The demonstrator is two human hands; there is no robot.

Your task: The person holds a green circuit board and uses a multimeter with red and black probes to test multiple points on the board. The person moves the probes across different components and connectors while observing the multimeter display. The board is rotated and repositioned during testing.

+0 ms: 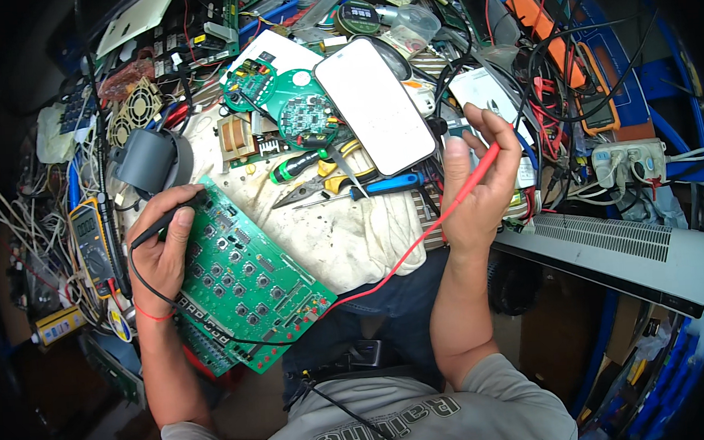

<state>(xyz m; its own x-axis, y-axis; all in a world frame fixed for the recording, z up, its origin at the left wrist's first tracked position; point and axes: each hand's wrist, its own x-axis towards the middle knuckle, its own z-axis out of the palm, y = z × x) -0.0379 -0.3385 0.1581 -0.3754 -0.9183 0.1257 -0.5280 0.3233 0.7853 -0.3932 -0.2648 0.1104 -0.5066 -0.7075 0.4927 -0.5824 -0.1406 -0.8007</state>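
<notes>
My left hand (pixel 162 240) is closed on the upper left edge of a green circuit board (pixel 242 263). A black test probe (pixel 159 227) is pinched in the same hand, its tip end by the board's top corner. The board tilts over my lap and bears rows of round push buttons and a dark digit display (pixel 201 319). To the right, my right hand (pixel 477 204) is raised palm up, with a red test probe (pixel 475 178) between thumb and curled fingers. From it a red lead (pixel 395 270) runs down past the board. A yellow multimeter (pixel 94 244) stands at far left.
Beyond the board, a stained white cloth (pixel 353 236) carries pliers (pixel 318 188) and a blue-handled screwdriver (pixel 390 184). A white-screened phone (pixel 375 106) and round green circuit boards (pixel 305 106) lie behind. An orange multimeter (pixel 596 88), cables and a power strip (pixel 629 163) crowd the right.
</notes>
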